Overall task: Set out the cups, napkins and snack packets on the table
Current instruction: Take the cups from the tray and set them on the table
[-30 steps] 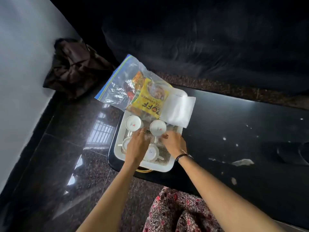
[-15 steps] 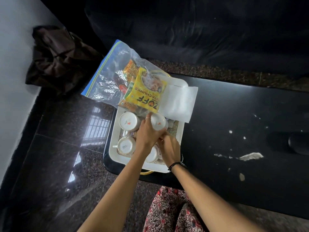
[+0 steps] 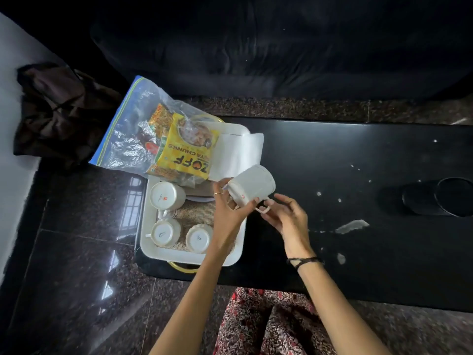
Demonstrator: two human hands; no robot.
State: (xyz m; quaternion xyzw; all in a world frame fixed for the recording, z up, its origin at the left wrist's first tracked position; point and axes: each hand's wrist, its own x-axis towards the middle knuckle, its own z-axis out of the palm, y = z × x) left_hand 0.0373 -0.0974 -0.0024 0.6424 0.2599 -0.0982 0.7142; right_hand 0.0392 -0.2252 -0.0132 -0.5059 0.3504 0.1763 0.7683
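The left hand (image 3: 226, 213) holds a white cup (image 3: 252, 185) above the right edge of the tray (image 3: 153, 252). Its fingers (image 3: 220, 187) are closed around the base end of the cup, which is tilted on its side with the mouth toward the far right. The right hand (image 3: 286, 216) is just beside the cup, and its fingers (image 3: 263, 199) are narrow around the handle (image 3: 263, 208), touching it; I cannot tell how firm this grip is.

Three more cups stand upside down in the tray: one (image 3: 166, 196) at the left middle, one (image 3: 165, 232) at the near left, and one (image 3: 199, 238) beside it to the right. They rest on a woven mat (image 3: 197, 213) that lines the tray.

At the far end of the tray lies a clear bag (image 3: 128, 134) with a blue edge; it hangs over the left side of the tray toward the floor (image 3: 76, 252). On the bag is a yellow packet (image 3: 189, 155), and other packets show under it, but these are not clear. A white napkin (image 3: 238, 155) lies to the right of the yellow packet, partly over the tray corner and the bench (image 3: 358, 252).

The bench is black, with some small white specks and one bigger scrap (image 3: 353, 226) to the right of the hands. A dark round thing (image 3: 453, 196) is at the far right of the bench. A dark cloth (image 3: 58, 108) lies at the far left by the wall.
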